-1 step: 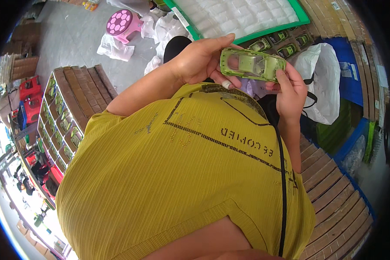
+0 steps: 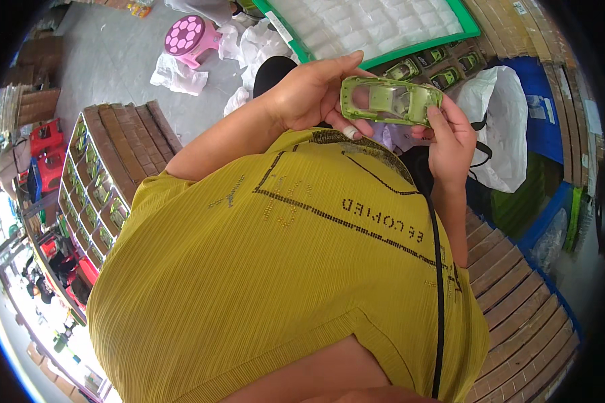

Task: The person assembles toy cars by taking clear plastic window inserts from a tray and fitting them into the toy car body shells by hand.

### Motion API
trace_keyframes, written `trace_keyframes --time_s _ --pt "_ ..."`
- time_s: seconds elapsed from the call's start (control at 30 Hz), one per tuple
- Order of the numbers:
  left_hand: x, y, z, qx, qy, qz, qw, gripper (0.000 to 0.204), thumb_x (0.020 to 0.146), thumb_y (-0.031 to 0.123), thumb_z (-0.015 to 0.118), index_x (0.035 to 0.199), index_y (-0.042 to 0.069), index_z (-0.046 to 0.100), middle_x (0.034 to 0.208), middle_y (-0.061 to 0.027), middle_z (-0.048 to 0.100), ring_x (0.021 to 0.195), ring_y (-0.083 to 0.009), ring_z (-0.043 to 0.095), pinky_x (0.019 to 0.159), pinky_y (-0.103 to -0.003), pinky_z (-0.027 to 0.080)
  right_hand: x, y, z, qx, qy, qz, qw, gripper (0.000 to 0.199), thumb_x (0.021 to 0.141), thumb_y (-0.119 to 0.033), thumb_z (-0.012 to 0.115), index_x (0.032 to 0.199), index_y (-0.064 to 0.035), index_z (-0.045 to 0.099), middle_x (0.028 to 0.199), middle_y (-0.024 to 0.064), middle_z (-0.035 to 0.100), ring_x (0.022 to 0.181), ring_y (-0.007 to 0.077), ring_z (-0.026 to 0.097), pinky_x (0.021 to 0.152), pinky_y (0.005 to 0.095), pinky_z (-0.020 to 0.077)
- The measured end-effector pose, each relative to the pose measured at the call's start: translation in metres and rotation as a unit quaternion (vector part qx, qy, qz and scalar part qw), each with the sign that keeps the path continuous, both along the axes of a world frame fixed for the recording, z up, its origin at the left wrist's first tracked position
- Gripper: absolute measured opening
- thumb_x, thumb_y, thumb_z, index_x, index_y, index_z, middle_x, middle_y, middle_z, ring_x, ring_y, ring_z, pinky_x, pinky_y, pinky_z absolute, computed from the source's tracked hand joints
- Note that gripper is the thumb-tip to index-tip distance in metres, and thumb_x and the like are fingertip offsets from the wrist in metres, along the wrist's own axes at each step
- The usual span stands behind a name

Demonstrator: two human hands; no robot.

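Green toy car shell [image 2: 382, 101] sits on the near side of the green-rimmed tray [image 2: 474, 30], its right end pinched in the right hand's [image 2: 450, 141] grip, the left hand's [image 2: 309, 91] open, apparently being inspected, next calling for steady turning

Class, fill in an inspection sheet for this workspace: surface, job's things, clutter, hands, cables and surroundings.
Surface: no tabletop seen; a green-rimmed tray holds white, quilted-looking material.
Job's things: one green toy car, held up; similar cars sit in compartments behind it.
Clutter: crumpled white plastic on the floor; a white bag at right.
Hands: right hand grips the car's right end; left hand at the other end, thumb apart, contact unclear.
Cables: black cord over the yellow shirt; cable or strap unclear.
Surroundings: pink stool; stacked cardboard at left.
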State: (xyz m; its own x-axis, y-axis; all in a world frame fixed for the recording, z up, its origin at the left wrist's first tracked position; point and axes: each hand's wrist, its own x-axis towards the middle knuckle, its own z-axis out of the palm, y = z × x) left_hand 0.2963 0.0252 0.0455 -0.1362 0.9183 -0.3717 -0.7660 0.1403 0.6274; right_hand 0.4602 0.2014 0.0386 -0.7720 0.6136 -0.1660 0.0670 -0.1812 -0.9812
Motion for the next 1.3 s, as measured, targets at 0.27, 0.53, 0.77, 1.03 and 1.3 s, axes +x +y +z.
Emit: trace_keyframes --time_s 0.27,0.53,0.77,1.03,1.3 --pt "0.014 0.019 -0.005 -0.028 -0.136 -0.118 0.983 0.058 0.094 0.054 0.034 0.121 0.004 0.048 0.099 -0.0235 0.061 0.065 -0.0299 0.064 0.059 -0.040 0.054 -0.027 0.009 0.014 0.104 -0.048 0.147 0.982 0.030 0.089 -0.010 0.056 0.118 -0.0041 0.059 0.093 -0.0018 0.062 0.066 0.0018 0.048 0.055 0.0177 0.0408" --pt "0.012 0.020 -0.007 0.021 -0.170 -0.082 0.982 0.051 0.095 0.053 0.032 0.115 0.009 0.050 0.092 -0.0177 0.059 0.061 -0.0258 0.060 0.056 -0.041 0.053 -0.029 -0.001 0.027 0.461 0.056 0.054 0.884 0.010 0.073 -0.003 0.064 0.082 -0.0053 0.065 0.078 0.0056 0.057 0.069 0.0214 0.055 0.064 0.0306 0.0432" --pt "0.015 0.022 -0.012 -0.002 -0.139 -0.059 0.989 0.053 0.093 0.054 0.037 0.111 0.006 0.051 0.086 -0.0085 0.055 0.060 -0.0258 0.059 0.056 -0.042 0.053 -0.032 -0.017 0.025 0.567 -0.040 0.077 0.819 0.009 0.071 -0.013 0.066 0.077 -0.0074 0.064 0.079 0.0066 0.056 0.079 0.0282 0.054 0.069 0.0386 0.0440" --pt "0.014 0.023 -0.021 0.012 -0.141 -0.029 0.989 0.051 0.091 0.053 0.044 0.107 0.005 0.051 0.086 -0.0090 0.054 0.060 -0.0270 0.059 0.058 -0.043 0.053 -0.035 -0.019 0.021 0.547 -0.024 0.125 0.828 0.016 0.070 -0.011 0.065 0.085 -0.0069 0.063 0.081 0.0083 0.056 0.080 0.0297 0.054 0.071 0.0389 0.0440" --pt "0.012 0.022 -0.029 0.166 -0.012 0.159 0.973 0.048 0.086 0.041 0.059 0.120 0.008 0.047 0.125 -0.0170 0.050 0.117 -0.0312 0.048 0.098 -0.044 0.040 -0.019 -0.025 0.024 0.240 0.016 0.072 0.968 0.016 0.084 -0.001 0.058 0.100 -0.0008 0.062 0.085 0.0008 0.058 0.071 0.0039 0.050 0.061 0.0173 0.0389"
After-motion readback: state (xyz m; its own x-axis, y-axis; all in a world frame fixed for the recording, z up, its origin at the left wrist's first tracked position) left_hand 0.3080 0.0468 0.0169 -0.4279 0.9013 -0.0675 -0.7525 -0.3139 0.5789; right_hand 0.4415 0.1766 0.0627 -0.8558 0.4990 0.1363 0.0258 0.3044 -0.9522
